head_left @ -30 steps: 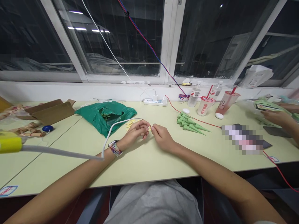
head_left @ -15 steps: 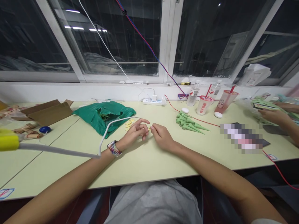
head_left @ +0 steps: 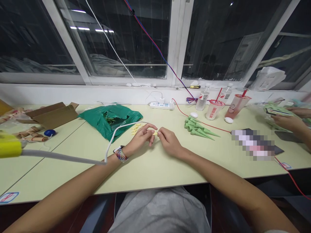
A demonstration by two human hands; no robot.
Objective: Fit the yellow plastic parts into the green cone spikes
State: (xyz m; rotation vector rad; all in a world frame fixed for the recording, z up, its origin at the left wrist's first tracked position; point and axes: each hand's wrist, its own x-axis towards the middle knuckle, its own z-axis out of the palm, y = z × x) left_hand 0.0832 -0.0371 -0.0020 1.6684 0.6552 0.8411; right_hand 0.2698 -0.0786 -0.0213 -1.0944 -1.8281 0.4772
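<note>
**Left hand (head_left: 141, 139) and right hand (head_left: 169, 141) pinch a tiny yellow paper piece (head_left: 155, 133)**

The fingers of both hands are drawn in narrow, with the fingertips closed on the piece from 2 sides, so it sits directly between them above the pale green table (head_left: 145, 171). Just left of the fingers lies a small scatter of yellow paper strips (head_left: 135, 129), and beyond them a green plastic bag (head_left: 109, 124). A white cable (head_left: 122, 127) arcs behind the left fingers and drops beside the left wrist, which wears a multicoloured woven band (head_left: 120, 155). Right of the fingers, green paper cones (head_left: 198, 128) lie in a cluster, with 2 plastic cups (head_left: 215, 109) beyond. Ahead of the fingers sits a white power strip (head_left: 161, 105). Far to the right of them, a co-worker's hand (head_left: 286, 122) is at green paper (head_left: 275, 111).
</note>
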